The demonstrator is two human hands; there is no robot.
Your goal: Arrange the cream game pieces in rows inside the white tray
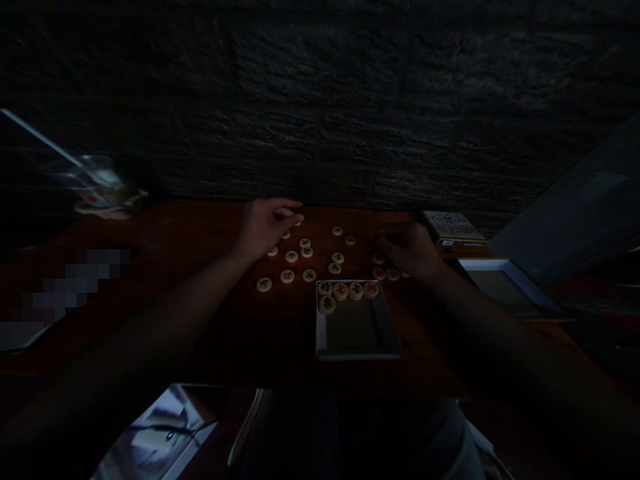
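Note:
Round wooden Chinese chess pieces (291, 256) with red or black characters lie scattered over the dark brown table. My left hand (265, 227) is among the far-left pieces, its thumb and index finger apart. One piece shows partly just under the thumb. To the right, my right hand (413, 245) hovers with bent fingers close to a piece (379, 258); no piece is visible in those shadowed fingers. Between my forearms sits a shallow open box (360, 333). Inside it, several pieces (341, 291) form a row along the far edge, with one more piece (327, 305) below at left.
A stone wall (320, 127) rises behind the table. At the far left stands a clear cup (103, 183) with a straw. A small printed box (454, 227) and a pale-rimmed tray (505, 287) are at right. A picture-printed bag (160, 433) shows below the table's left front.

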